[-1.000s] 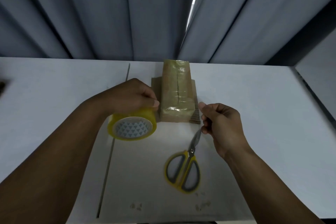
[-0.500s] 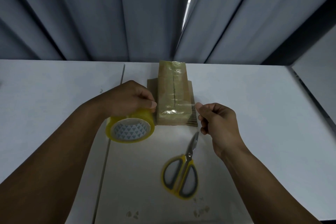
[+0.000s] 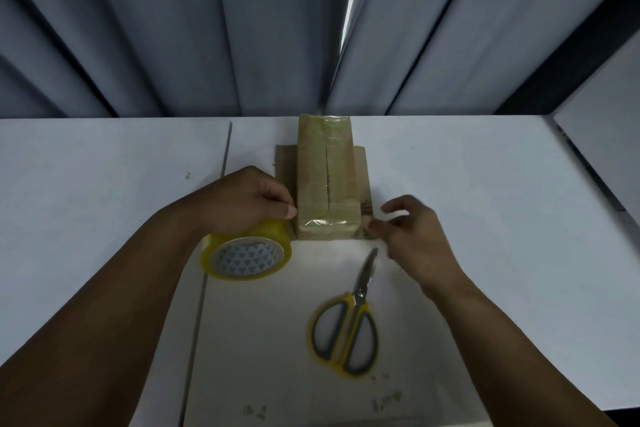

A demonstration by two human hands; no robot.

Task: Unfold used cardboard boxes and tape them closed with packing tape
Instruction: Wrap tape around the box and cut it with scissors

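Observation:
A small cardboard box (image 3: pixel 325 184), wrapped in clear tape, stands on flattened cardboard (image 3: pixel 285 163) at the table's middle. My left hand (image 3: pixel 242 201) grips a yellow roll of packing tape (image 3: pixel 247 256) just left of the box, thumb at the box's lower left corner. My right hand (image 3: pixel 412 236), blurred, is at the box's lower right corner, and its thumb and fingertips pinch the free end of the tape strip that runs across the box's near end.
Yellow-handled scissors (image 3: pixel 346 333) lie closed on the white table (image 3: pixel 104 184) in front of the box, blades pointing at my right hand. Grey curtains (image 3: pixel 207 28) hang behind the table's far edge. A seam (image 3: pixel 207 270) runs through the tabletop.
My right hand has dropped from above the scissors to the box's lower right corner, bringing the tape end down. My left hand and the roll have stayed beside the box.

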